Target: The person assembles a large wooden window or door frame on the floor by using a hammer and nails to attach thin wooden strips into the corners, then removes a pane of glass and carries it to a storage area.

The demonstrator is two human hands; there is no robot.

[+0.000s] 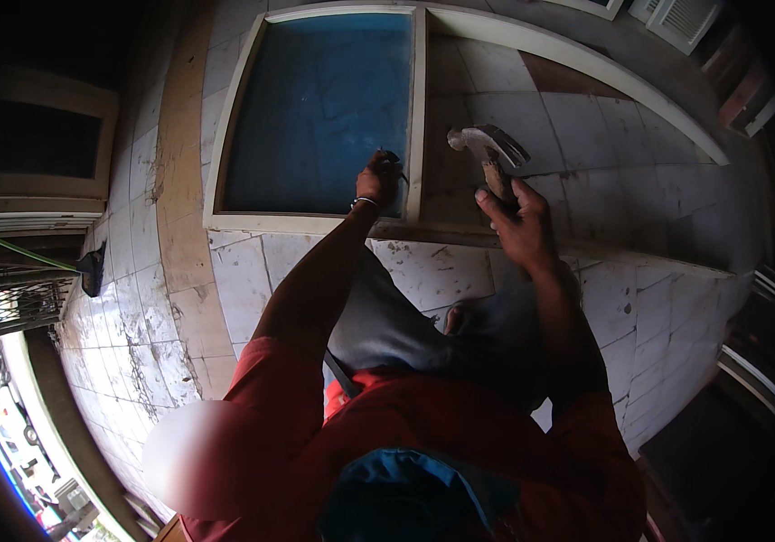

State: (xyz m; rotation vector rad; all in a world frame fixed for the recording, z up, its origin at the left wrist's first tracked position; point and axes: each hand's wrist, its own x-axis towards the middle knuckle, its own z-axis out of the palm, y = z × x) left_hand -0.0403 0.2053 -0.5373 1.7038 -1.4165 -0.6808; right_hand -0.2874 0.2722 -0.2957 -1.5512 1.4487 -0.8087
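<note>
My right hand (526, 224) is wrapped round the wooden handle of a claw hammer (494, 172). The hammer is raised, its metal head pointing away from me and its claw to the right. My left hand (378, 181) is closed low over the right part of a blue glass pane (315, 108), beside the middle bar. Something thin and dark shows at its fingers, too small to name. The pane sits in the left section of a white frame (417, 108) lying on the floor. Through the frame's right section, floor tiles show.
White tiles (143, 298) cover the floor, with a tan strip (186, 181) running along the left. A broom with a green handle (30, 251) lies at the far left, near a metal grille (17, 305). Another framed panel (39, 135) stands at the upper left.
</note>
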